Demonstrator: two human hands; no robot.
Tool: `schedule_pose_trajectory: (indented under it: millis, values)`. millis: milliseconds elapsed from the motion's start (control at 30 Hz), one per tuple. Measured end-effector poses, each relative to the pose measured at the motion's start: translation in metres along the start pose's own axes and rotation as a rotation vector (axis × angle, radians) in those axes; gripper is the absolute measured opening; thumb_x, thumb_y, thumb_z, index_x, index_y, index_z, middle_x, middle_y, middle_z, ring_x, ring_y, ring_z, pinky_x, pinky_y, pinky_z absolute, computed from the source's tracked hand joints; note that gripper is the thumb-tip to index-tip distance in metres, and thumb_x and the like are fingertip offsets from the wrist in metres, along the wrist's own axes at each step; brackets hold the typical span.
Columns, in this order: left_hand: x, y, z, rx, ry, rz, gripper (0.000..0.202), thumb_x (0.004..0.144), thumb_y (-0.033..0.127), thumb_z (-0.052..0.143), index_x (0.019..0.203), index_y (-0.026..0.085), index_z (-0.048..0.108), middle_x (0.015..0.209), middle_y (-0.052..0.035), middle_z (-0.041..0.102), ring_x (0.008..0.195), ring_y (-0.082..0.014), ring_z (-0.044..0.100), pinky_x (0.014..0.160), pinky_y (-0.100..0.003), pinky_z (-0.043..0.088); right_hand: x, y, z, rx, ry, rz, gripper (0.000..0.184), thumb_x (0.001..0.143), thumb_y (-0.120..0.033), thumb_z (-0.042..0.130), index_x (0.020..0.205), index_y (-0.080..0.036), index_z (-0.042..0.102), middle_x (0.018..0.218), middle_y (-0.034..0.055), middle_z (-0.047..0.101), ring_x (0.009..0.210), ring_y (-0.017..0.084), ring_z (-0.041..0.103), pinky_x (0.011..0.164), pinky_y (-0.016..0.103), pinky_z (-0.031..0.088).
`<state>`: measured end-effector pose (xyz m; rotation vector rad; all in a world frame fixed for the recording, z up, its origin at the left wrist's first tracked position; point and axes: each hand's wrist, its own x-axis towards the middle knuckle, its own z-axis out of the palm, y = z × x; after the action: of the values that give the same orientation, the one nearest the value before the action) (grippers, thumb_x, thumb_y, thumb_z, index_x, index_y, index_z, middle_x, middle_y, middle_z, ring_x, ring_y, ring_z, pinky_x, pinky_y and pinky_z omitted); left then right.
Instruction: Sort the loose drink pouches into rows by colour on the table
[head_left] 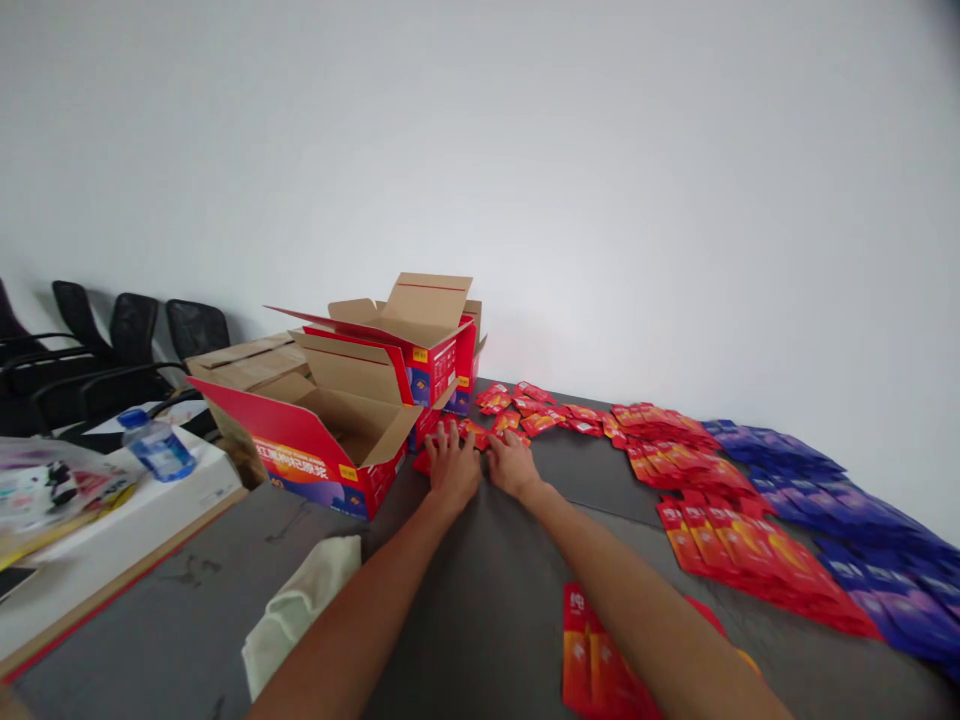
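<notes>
Side by side near the back of the dark table, my two hands reach among small red packets (551, 420). My left hand (454, 468) has its fingers spread, palm down, over packets next to an open red-and-blue carton (307, 470). Part of a red packet (421, 462) shows at its left edge. Just to the right, my right hand (514, 464) has its fingers bent and slightly apart, the tips touching the packets at the pile's near edge. What lies under the fingertips is partly hidden. Below my right forearm lie larger red pouches (600, 660), partly covered by it.
More open cartons (439, 365) stand behind the nearest one. Rows of red pouches (750, 545) and blue pouches (885, 560) spread along the right. A pale cloth (304, 605) lies near my left forearm. Left are a water bottle (159, 447), a white box (187, 490) and chairs (196, 328).
</notes>
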<state>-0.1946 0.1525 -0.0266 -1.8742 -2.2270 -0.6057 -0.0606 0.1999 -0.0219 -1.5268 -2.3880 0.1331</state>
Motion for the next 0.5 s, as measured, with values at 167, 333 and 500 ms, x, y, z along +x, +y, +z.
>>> schedule_pose_trajectory:
  millis: [167,333,500]
  values:
    - [0.021,-0.005,0.025,-0.06,-0.13,-0.158,0.053,0.093,0.049,0.039,0.142,0.034,0.049,0.159,-0.0088,0.03,0.146,-0.0456,0.011,0.108,-0.076,0.003,0.043,0.01,0.013,0.026,-0.073,0.073,0.061,0.095,-0.059,0.038,0.151,-0.035,0.033,0.162,0.0062,0.014,0.146,0.041,0.006,0.112,0.06,0.012]
    - [0.021,-0.004,0.034,-0.05,-0.143,-0.104,0.049,0.094,0.042,0.036,0.14,0.036,0.051,0.155,-0.0089,0.037,0.143,-0.0449,0.021,0.106,-0.077,0.003,0.056,0.016,0.025,0.012,-0.21,0.102,0.066,0.094,-0.066,0.029,0.152,-0.036,0.029,0.163,0.0058,0.012,0.147,0.041,0.002,0.11,0.067,0.001]
    - [0.017,-0.001,0.032,-0.075,-0.174,-0.084,0.051,0.093,0.039,0.037,0.141,0.029,0.051,0.154,-0.01,0.039,0.143,-0.0429,0.024,0.11,-0.073,0.012,0.049,0.013,0.03,0.014,-0.197,0.083,0.067,0.095,-0.063,0.026,0.153,-0.03,0.03,0.161,0.009,0.019,0.147,0.038,0.007,0.111,0.066,0.002]
